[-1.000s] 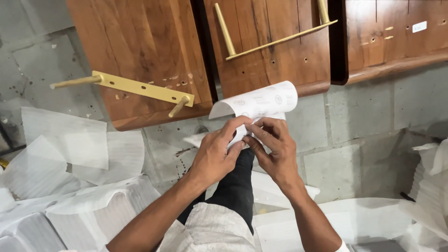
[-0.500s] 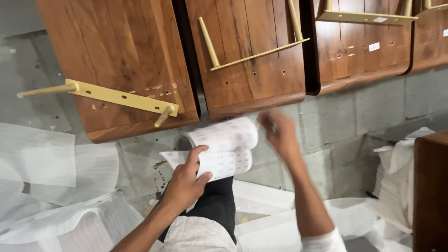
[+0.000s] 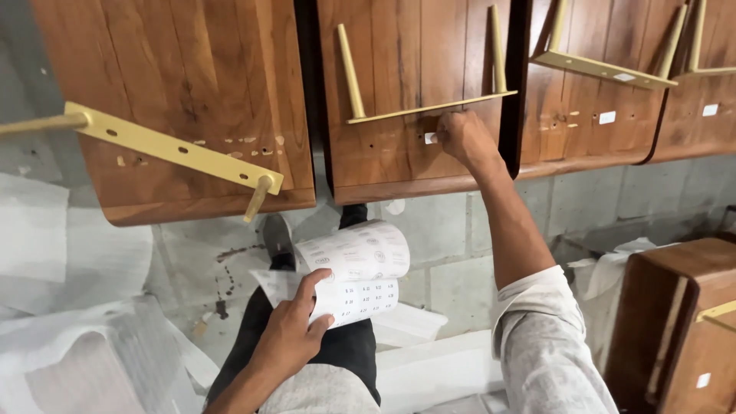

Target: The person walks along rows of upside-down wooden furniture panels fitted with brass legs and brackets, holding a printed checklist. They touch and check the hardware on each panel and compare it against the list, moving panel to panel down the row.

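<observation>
My left hand [image 3: 290,334] grips a curled white sheet of small round stickers [image 3: 354,271] low in the middle of the view. My right hand [image 3: 462,139] is stretched up to the middle wooden panel [image 3: 399,84], fingertips pressing a small white sticker [image 3: 431,138] onto the wood just below a brass bracket [image 3: 429,107].
Several upturned wooden panels with brass legs lean in a row: one at left [image 3: 169,92] with a long brass bar [image 3: 172,149], two more at right [image 3: 598,84]. White foam wrapping [image 3: 69,337] lies on the concrete floor. Another wooden piece [image 3: 675,322] stands at lower right.
My right hand left the sticker sheet and rose to the middle panel, setting a sticker on the wood. My left hand kept the sheet, which dropped lower in view.
</observation>
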